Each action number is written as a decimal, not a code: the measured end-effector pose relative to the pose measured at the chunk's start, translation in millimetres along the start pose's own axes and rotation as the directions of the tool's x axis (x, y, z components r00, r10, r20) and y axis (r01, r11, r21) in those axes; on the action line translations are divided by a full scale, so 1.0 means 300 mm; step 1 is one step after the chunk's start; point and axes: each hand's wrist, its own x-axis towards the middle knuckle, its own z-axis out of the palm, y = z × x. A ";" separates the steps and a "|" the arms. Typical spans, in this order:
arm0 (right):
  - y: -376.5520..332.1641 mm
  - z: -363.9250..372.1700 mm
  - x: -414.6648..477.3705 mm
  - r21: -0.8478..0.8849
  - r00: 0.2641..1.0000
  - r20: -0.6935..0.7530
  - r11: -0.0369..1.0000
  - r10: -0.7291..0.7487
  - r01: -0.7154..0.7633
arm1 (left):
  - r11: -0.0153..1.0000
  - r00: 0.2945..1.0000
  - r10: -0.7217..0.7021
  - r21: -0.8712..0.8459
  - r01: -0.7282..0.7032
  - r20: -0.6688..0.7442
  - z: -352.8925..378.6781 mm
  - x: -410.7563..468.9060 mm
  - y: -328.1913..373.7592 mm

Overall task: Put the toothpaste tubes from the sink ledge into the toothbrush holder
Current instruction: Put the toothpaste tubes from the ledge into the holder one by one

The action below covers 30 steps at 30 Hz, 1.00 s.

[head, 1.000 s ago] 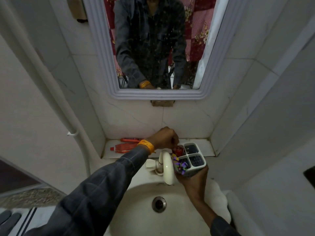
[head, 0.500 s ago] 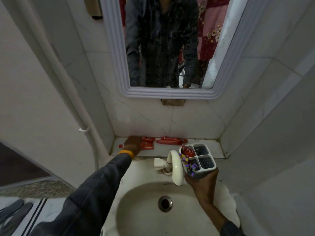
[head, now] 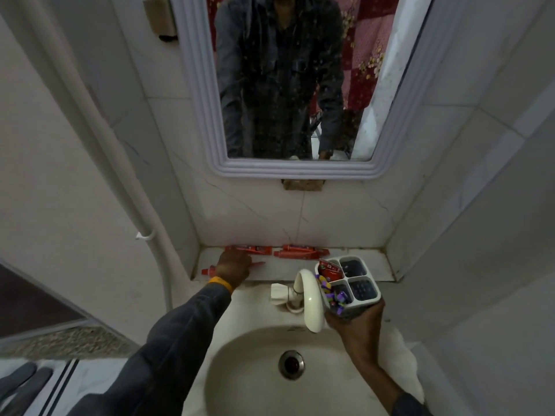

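Since a second ago my left hand [head: 235, 264] has left the white 4-compartment plastic toothbrush holder [head: 348, 285] and now covers a red toothpaste tube [head: 207, 270] at the white sink ledge [head: 285, 270] front; I cannot tell whether it grips. My right hand [head: 359, 324] clasps the holder beside the cream tap [head: 309, 298], 1 red tube [head: 329, 269] inside, while 2 more red tubes [head: 300, 252] lie against the wall.

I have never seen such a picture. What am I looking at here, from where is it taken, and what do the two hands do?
A camera worn on a person's head looks down at a bathroom sink; the mirror shows the same person. The left hand rests on a red toothpaste tube on the ledge; whether it grips is unclear. Two more red tubes lie by the wall. The right hand holds a four-compartment toothbrush holder, one tube already inside.
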 end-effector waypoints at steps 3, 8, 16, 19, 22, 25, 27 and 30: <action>-0.005 -0.001 -0.007 -0.006 1.000 -0.019 1.000 0.003 -0.003 | 0.999 0.998 -0.024 -0.040 0.022 -0.062 -0.081 -0.011 0.018; -0.002 -0.011 0.007 0.018 1.000 -0.016 1.000 0.016 -0.016 | 0.928 0.981 -0.056 -0.372 -0.018 -0.187 -0.338 0.009 0.096; -0.009 -0.003 0.024 0.040 1.000 0.008 0.999 0.021 -0.021 | 0.576 0.878 0.416 -0.678 -0.457 -0.239 -0.542 -0.047 0.343; -0.012 -0.003 0.023 0.037 1.000 0.011 0.999 -0.001 0.000 | 0.621 0.808 0.546 -0.539 -0.569 -0.223 -0.529 -0.039 0.432; -0.008 0.002 0.021 0.002 0.999 -0.028 1.000 0.027 -0.027 | 0.681 0.787 0.591 -0.414 -0.604 -0.175 -0.473 -0.020 0.499; -0.001 0.009 0.019 -0.014 0.998 -0.033 0.998 0.059 -0.059 | 0.734 0.801 0.589 -0.345 -0.585 -0.107 -0.410 0.016 0.557; 0.008 0.011 0.018 -0.011 0.997 -0.036 0.998 0.066 -0.066 | 0.743 0.794 0.602 -0.305 -0.596 -0.082 -0.374 0.039 0.596; 0.007 0.011 0.010 -0.032 0.998 -0.039 0.998 0.056 -0.057 | 0.754 0.792 0.609 -0.279 -0.595 -0.045 -0.321 0.057 0.642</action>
